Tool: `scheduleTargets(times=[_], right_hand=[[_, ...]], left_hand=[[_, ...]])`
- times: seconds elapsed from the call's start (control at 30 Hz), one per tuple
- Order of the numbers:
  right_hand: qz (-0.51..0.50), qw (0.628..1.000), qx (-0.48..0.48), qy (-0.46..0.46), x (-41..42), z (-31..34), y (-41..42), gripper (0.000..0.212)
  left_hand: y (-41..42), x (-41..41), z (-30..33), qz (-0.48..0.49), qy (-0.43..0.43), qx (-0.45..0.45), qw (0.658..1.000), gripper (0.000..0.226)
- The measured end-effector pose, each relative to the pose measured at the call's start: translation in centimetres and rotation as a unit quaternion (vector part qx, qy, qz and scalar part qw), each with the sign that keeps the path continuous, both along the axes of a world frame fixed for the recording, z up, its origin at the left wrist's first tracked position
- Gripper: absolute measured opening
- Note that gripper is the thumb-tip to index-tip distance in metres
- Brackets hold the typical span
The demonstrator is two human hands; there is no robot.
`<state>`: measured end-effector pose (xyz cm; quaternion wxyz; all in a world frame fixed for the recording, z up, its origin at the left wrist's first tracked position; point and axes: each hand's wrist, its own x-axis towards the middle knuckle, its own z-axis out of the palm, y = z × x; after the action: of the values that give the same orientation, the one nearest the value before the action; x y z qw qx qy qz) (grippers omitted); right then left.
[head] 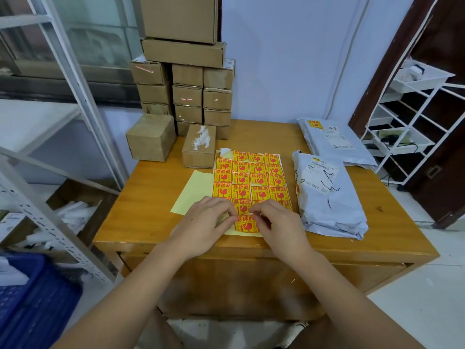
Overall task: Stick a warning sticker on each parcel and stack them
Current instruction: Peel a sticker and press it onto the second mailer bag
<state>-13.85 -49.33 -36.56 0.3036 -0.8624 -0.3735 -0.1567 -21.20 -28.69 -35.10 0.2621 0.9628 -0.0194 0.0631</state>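
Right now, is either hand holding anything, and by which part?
Both hands work the sticker sheet at its near end: the left hand and right hand pinch at the nearest sticker, apparently by its upper edge.

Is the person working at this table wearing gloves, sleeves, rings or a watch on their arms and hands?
No. The left hand and right hand are both bare, with no gloves, and no rings or watch that I can see. Both forearms are uncovered as far as the picture shows, so no sleeves appear. The fingernails look short and unpainted.
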Motion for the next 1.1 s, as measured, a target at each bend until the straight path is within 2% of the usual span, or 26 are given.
scheduleTargets(times=[0.33,0.67,0.87,0.97,1.03,1.1], right_hand=[[0.003,0.999,-0.023,0.032,-0.4,0.4,-0.3,0.021],[0.048,0.996,-0.027,0.067,0.0,0.6,-0.8,0.027],[0.051,0.996,-0.054,0.057,0.1,1.1,-0.8,0.030],[0.032,0.999,-0.010,0.026,-0.5,1.6,-0.8,0.024],[0.018,0.998,0.045,0.046,-1.0,2.5,-0.9,0.019],[0.047,0.993,0.087,0.063,-1.1,3.6,-0.9,0.015]], left_hand=[[0.1,0.1,0.0,0.030,0.019,-0.038,0.999,0.005],[0.9,-0.4,0.3,0.033,-0.029,-0.193,0.980,0.007],[1.3,-0.5,0.5,0.051,-0.047,-0.237,0.969,0.009],[1.2,-0.4,1.1,0.053,-0.055,-0.240,0.968,0.011],[0.8,-0.2,1.7,0.052,-0.061,-0.241,0.967,0.011],[0.1,0.1,2.6,0.048,-0.067,-0.243,0.967,0.012]])
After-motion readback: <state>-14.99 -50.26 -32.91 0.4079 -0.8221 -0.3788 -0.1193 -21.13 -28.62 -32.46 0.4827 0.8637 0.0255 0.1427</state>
